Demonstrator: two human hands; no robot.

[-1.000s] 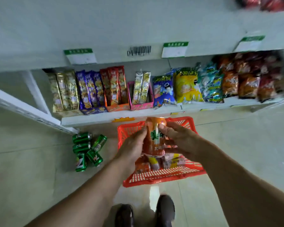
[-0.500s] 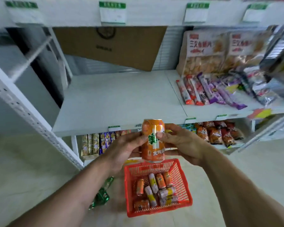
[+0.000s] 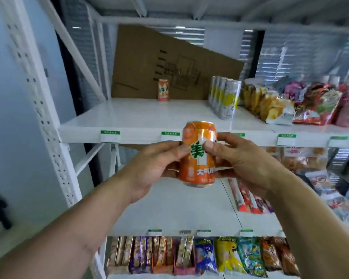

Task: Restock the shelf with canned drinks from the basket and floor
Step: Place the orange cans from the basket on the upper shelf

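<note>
An orange drink can (image 3: 197, 158) with a green character on it is upright in front of me, level with the front edge of a white shelf (image 3: 141, 117). My left hand (image 3: 155, 164) grips its left side and my right hand (image 3: 236, 160) grips its right side. At the back of that shelf stands another orange can (image 3: 163, 90). A row of tall silver and yellow cans (image 3: 226, 97) runs front to back on the shelf's right part. The basket and the floor cans are out of view.
A brown cardboard sheet (image 3: 169, 63) leans against the shelf's back. Snack bags (image 3: 302, 103) fill the shelf's right side. The shelf below holds wrapped bars (image 3: 248, 198), and the lowest one several snack packs (image 3: 199, 254). A white perforated upright (image 3: 48, 121) stands at left.
My view has tilted up from the floor and basket to the upper shelves. Both hands have lifted the orange can from above the basket to the height of the shelf with cans.
</note>
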